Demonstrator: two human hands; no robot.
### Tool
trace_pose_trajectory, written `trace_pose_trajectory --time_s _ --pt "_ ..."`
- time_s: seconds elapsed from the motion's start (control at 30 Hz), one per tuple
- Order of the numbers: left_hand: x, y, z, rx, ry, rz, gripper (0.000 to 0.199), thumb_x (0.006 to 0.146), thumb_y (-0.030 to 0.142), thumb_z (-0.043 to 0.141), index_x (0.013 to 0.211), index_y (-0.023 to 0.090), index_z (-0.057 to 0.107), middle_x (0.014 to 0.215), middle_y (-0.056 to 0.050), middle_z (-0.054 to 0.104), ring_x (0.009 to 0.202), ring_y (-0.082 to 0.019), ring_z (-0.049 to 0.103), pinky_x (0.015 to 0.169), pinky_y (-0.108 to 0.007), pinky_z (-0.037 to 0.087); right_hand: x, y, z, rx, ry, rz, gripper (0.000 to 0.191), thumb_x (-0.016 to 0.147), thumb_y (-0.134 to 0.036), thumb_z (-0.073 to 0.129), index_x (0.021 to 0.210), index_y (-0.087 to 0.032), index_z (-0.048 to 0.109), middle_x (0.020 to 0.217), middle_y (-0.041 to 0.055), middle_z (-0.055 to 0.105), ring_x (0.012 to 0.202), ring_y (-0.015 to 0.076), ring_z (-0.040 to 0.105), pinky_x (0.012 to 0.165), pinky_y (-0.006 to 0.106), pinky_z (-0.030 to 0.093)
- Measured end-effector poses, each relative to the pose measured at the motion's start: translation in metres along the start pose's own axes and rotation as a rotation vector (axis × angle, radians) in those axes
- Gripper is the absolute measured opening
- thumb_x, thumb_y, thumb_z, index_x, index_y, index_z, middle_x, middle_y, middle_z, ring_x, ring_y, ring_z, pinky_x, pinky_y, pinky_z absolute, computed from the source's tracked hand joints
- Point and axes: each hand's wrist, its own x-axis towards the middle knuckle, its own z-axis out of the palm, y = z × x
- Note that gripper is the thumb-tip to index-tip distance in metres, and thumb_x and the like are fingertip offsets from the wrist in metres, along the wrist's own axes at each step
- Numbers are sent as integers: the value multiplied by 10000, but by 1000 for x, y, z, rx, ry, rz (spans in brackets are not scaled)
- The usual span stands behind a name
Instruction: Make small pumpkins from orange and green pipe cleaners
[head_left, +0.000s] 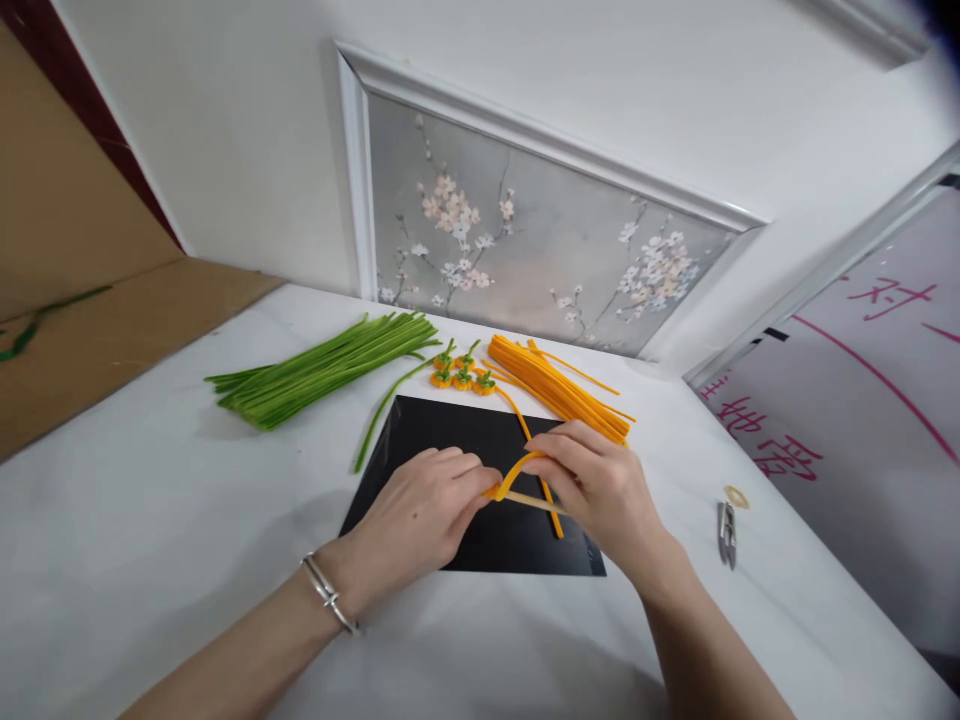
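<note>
Curving between the two hands above the tabletop (187, 560), an orange pipe cleaner (512, 474) met a thin wooden stick (534, 502) at the left hand's fingertips. The left hand (431, 500) had its thumb and fingers closed on the strip and stick together; how far the strip wrapped round the stick could not be told. The right hand (600, 475) pinched the strip's other end between thumb and fingers. Beneath them was a black mat (480, 545), with a loose orange strip (551, 500) running across its upper edge. Just beyond the mat sat five small pumpkin-shaped pieces (463, 380) with green tops, between a bundle of green pipe cleaners (322, 370) on the left and a bundle of orange pipe cleaners (562, 390) on the right. A single green strip (386, 412) curved near the mat's upper-left corner. Well to the right lay thread snips (727, 535), just beside a pale ring (736, 496)
</note>
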Motion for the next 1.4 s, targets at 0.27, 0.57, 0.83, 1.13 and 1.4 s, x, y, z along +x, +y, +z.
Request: trace_pose_trajectory --time_s 0.27,0.57,0.83,1.13,1.4 --pt "1 9 -9 -85 -14 45 172 935 153 405 930 173 576 807 -21 546 734 -176 467 658 -323 326 3 29 11 249 -368 118 311 953 -424 488 883 -202 693 769 15 669 700 130 607 654 222 449" --pt "2 1 1 -25 121 43 249 999 214 332 938 171 570 799 -18 551 711 -175 462 658 -319 338 -4 19 15 266 -512 131 337 964 -336 459 678 -187 555 582 -50 466 521 85 405 496 212 291" --pt "1 -2 3 -138 278 -15 191 960 132 429 1023 165 606 879 -36 598 775 -172 519 710 -314 409 -7 -3 15 131 -571 36 218 950 -264 503 749 -208 563 674 -42 552 593 104 489 594 222 347" --pt "0 -2 3 -136 243 -17 307 964 169 439 1249 186 551 951 -43 615 807 -174 547 726 -332 426 -10 -11 11 -1 -625 22 170 915 -290 554 771 -212 510 727 -43 573 657 118 536 631 235 343" --pt "1 -3 1 -146 227 -53 223 975 195 425 1057 224 631 913 -16 613 763 -155 542 706 -310 414 -7 -13 11 30 -667 59 204 913 -272 537 730 -208 473 687 -47 530 619 103 482 579 220 299"
